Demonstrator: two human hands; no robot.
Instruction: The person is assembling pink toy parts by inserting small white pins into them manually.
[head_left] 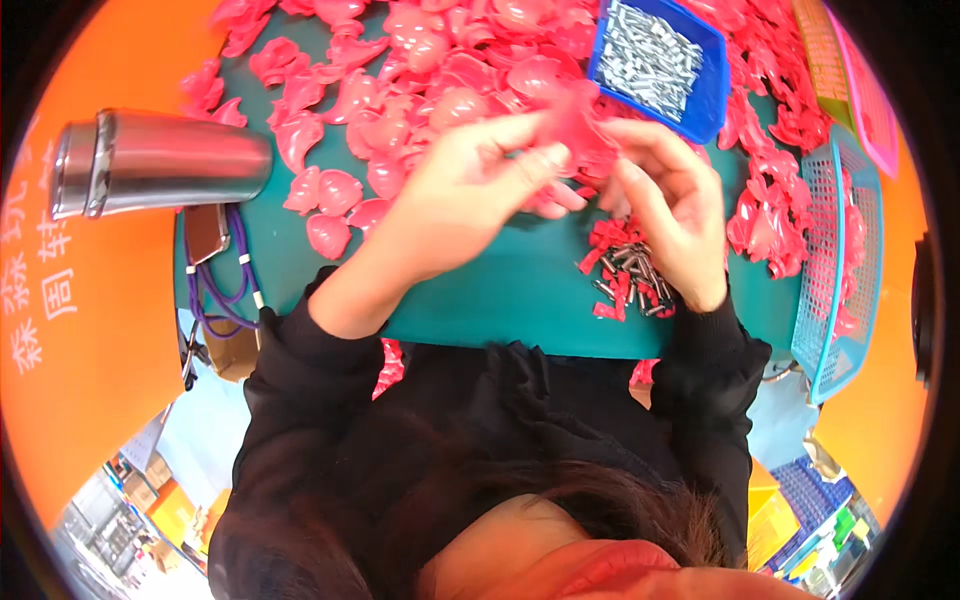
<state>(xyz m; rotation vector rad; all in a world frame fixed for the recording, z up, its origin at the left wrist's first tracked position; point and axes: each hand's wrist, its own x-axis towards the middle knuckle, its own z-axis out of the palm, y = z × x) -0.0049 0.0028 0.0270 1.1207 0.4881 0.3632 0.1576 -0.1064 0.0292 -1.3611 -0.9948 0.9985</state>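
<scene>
Fingers first: your left hand (470, 190) is pinched shut on a small pink plastic piece (578, 122), and it holds that piece up over the green table (500, 290), near the blue tray of metal pins (655, 62); your right hand (672, 205) curls in beside it, with its fingertips (625, 180) touching the same piece from below, but I cannot tell if they grip something tiny as well.

Trouble could come like this, I think; the piece is small and smooth, so a loose pinch may let it slip and drop into the big heap of pink shells (420, 70), where it would be hard to find; your right wrist sits just above the little pile of pins and red bits (625, 275), so a quick move could push them off the table edge; the blue tray is close, and a bump could spill it.
</scene>
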